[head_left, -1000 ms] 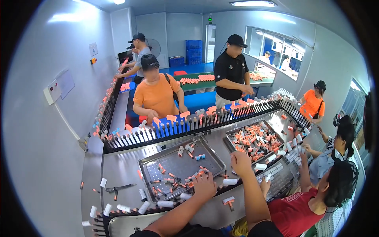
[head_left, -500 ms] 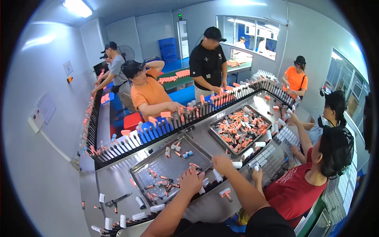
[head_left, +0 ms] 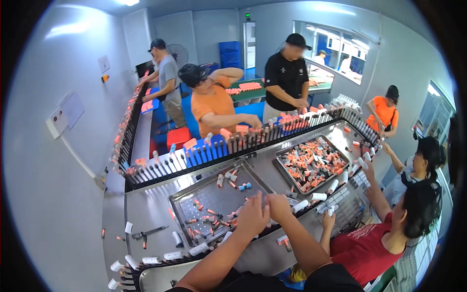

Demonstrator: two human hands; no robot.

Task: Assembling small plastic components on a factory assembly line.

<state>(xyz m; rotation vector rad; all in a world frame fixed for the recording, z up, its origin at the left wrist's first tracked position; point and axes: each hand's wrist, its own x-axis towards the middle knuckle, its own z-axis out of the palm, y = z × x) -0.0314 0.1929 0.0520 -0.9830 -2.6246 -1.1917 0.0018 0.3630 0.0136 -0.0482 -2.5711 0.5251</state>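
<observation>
My left hand point(head_left: 252, 216) is raised over the right part of a perforated metal tray point(head_left: 262, 181), its fingers bent and close together. Beside it my right hand point(head_left: 279, 208) is curled closed, with the fingertips of both hands nearly meeting. What they hold, if anything, is hidden behind the fingers. Inside the tray lie short orange-and-black pieces point(head_left: 214, 220), a few white-and-orange pieces point(head_left: 231, 176) and a blue-ended piece point(head_left: 244, 186). White cylindrical caps point(head_left: 198, 249) sit along the near conveyor beneath my forearms.
A second tray point(head_left: 278, 158) is heaped with orange, white and black pieces. A conveyor with black posts point(head_left: 204, 155) loops around the metal table point(head_left: 151, 209). On my right sits a co-worker in a red shirt point(head_left: 362, 250); others work across the line. A dark tool point(head_left: 150, 232) lies at left.
The view has turned left, shifting the scene rightward. My hands have come closer together. The nearest co-worker's far arm is still stretched toward the conveyor.
</observation>
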